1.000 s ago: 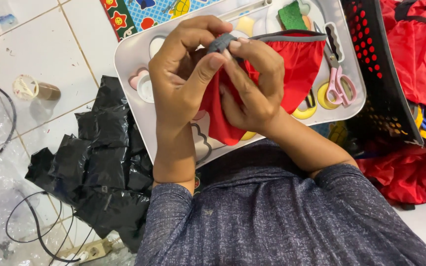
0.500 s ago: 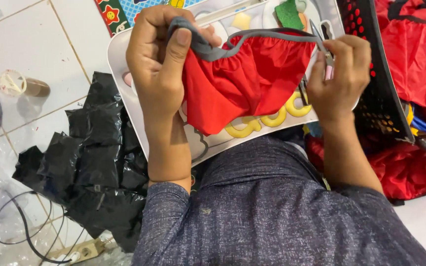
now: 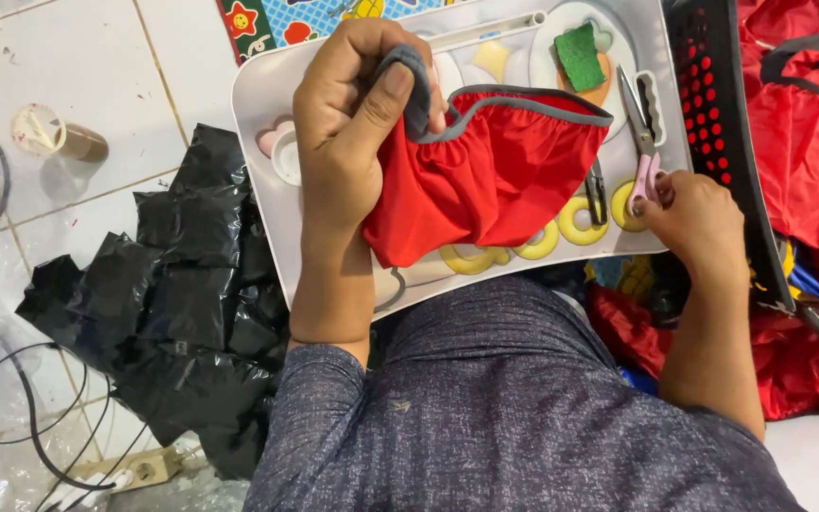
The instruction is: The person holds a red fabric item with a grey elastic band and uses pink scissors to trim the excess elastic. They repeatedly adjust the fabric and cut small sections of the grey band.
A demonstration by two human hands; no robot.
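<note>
Change: since half a second ago my right hand [image 3: 699, 223] has let go of the grey elastic band and dropped to the pink-handled scissors [image 3: 639, 142]; the cloth now hangs from one hand only.
Left hand: my left hand [image 3: 348, 133] is clenched on the gathered grey elastic edge of the red fabric pouch [image 3: 490, 180], thumb pressing the band, holding it up over the middle of the tray.
Right hand: fingertips touch the scissors' pink handle at the right of the grey plastic lap tray [image 3: 263, 114]; I cannot tell whether they have closed on it.
Around: yellow rings [image 3: 561, 223] lie under the cloth's lower edge; a black mesh basket [image 3: 722, 114] stands just right.
Risk: I judge the slack cloth could sag onto the blades and be nicked wrongly, or the scissors could slip off the tray edge if lifted by fingertips alone.
</note>
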